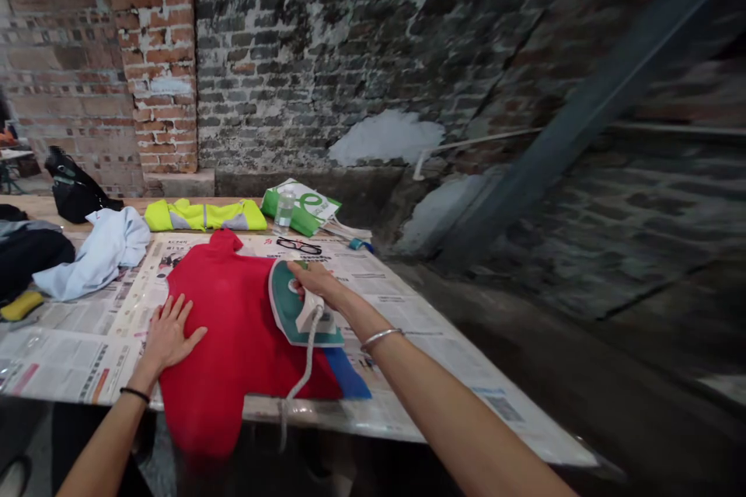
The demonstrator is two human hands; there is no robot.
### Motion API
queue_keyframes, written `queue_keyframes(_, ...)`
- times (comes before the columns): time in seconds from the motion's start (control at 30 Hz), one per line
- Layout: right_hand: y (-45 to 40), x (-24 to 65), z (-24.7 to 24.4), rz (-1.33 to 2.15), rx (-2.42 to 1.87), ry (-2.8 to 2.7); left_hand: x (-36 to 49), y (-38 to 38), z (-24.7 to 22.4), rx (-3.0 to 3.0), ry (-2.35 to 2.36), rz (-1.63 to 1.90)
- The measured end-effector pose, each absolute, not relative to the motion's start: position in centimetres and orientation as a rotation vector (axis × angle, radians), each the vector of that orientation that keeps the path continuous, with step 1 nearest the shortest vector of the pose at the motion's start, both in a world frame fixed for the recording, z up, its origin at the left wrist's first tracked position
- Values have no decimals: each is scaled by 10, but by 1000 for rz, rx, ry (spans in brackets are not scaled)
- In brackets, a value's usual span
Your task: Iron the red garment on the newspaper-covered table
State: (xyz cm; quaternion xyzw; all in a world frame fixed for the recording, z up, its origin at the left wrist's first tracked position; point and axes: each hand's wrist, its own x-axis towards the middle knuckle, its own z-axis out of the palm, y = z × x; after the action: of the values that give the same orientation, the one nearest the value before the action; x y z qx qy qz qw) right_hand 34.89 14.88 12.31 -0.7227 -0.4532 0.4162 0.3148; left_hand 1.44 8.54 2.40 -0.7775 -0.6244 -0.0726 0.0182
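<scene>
A red garment (224, 318) with a blue section (348, 374) at its right end lies spread on the table, and one red part hangs over the front edge. My left hand (170, 335) rests flat on its left side, fingers spread. In my right hand (315, 283) is the handle of a green and white clothes iron (284, 303), with the fingers wrapped round it. The iron is over the garment's right part; whether its soleplate touches the cloth I cannot tell. Its pale cord (310, 357) runs down past the table's front edge.
Newspaper (402, 311) covers the table. Behind the garment are eyeglasses (299, 246), a folded yellow vest (205, 214), a clear bottle (285, 208) and a green-white bag (315, 211). A pale blue cloth (99, 252), dark clothes (35, 256) and a black bag (78, 190) lie left.
</scene>
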Motion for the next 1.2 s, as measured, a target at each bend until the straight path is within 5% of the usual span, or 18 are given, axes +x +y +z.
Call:
queue_keyframes(0.73, 92, 228, 136, 1320, -1665, -1200, 14, 86, 37, -2401, -1935, -233)
queue_keyframes(1.2, 125, 356, 121, 915, -2011, -1409, 10, 89, 26, -2430, -1897, -301)
